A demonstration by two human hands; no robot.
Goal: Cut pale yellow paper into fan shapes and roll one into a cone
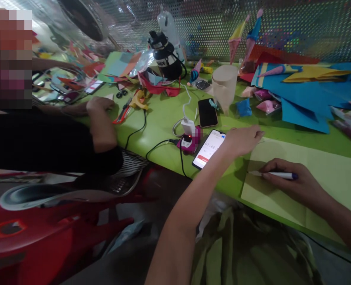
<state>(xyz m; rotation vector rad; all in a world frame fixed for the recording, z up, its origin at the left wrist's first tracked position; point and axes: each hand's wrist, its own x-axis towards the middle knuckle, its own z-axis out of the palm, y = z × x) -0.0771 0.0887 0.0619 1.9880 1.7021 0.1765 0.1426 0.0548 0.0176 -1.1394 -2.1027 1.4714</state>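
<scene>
Olive cloth (237, 249) lay bunched at the bottom centre of the frame, nearest the camera, with the bare left forearm (184, 213) rising beside it. Right hand (294, 182), right of centre: fingers closed around a white pen (282, 175) with a dark blue end, held almost level, its tip pointing left, close to the left edge of a pale yellow sheet (331, 174). Sheet spread over the lower right of the green table (163, 105). Left hand (242, 140) sat at the sheet's upper left corner, fingers bent; could not tell whether they gripped anything. Just left of that wrist, a lit phone (208, 152) showed a timer, partly hidden by the arm. Dark-screened phone (207, 113) above it; purple socket block (189, 144) to the left, with a white charger (188, 126) plugged in. Cream paper cone (224, 85) stood at upper centre right, a blue packet (243, 107) near its foot. Blue paper (306, 97) covered the upper right. Black bottle (166, 59) at upper centre. Left of centre, a co-worker's hand (100, 103) rested near a red cutter (123, 113).
</scene>
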